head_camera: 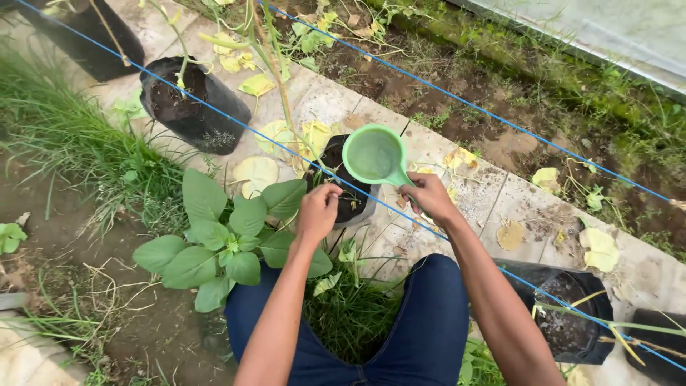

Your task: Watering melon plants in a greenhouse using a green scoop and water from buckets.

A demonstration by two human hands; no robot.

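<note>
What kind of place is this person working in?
Most likely a small greenhouse or nursery garden. Climbing plants grow in black grow bags set on paving slabs, blue support strings run overhead, and the right hand holds a green scoop.

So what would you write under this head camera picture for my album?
Right hand holds a green scoop over a black grow bag while left hand reaches in.

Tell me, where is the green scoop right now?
The green scoop is near the middle of the head view, held by its handle in the right hand, over the black grow bag that the left hand touches.
</note>
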